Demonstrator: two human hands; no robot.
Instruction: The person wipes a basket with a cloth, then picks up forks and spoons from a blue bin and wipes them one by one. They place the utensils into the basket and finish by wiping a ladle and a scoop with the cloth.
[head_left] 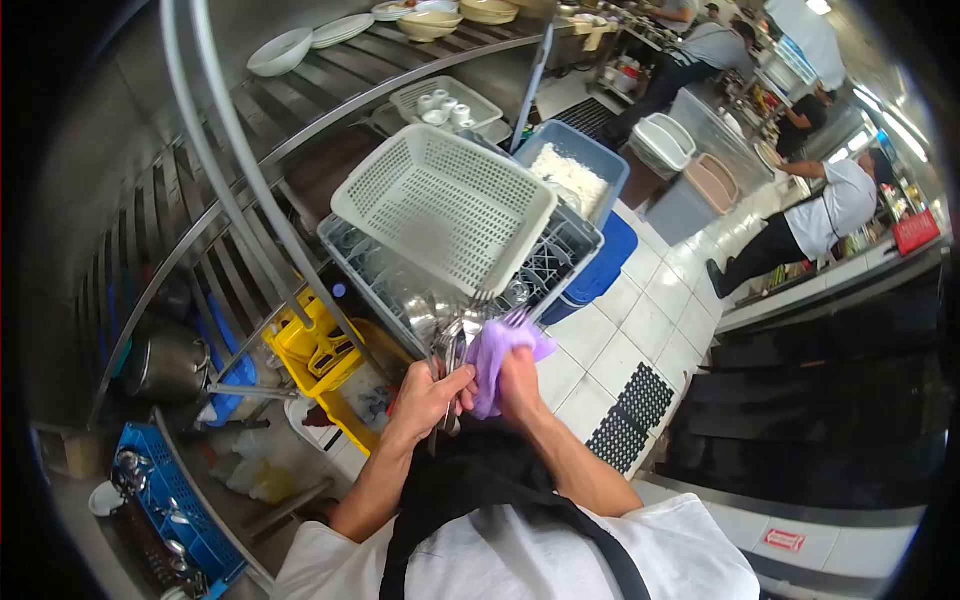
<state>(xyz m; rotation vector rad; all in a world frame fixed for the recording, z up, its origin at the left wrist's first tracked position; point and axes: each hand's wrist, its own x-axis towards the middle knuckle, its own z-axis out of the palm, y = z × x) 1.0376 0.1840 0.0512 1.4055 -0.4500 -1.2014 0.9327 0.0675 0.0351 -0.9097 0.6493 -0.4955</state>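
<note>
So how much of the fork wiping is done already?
Done: I can't tell; the spoons in the blue basket could be wiped or waiting. In hand: the left hand holds a cutlery bunch, the right hand the purple cloth beside it. To go: probably some of that bunch.

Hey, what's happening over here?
Someone in a white shirt and black apron has a bunch of cutlery in the left hand, while the right hand holds a purple cloth around a fork. Just ahead, a pale perforated basket sits on a grey rack. Off to the left, more cutlery lies in a blue crate. Other people are working farther back.
</note>
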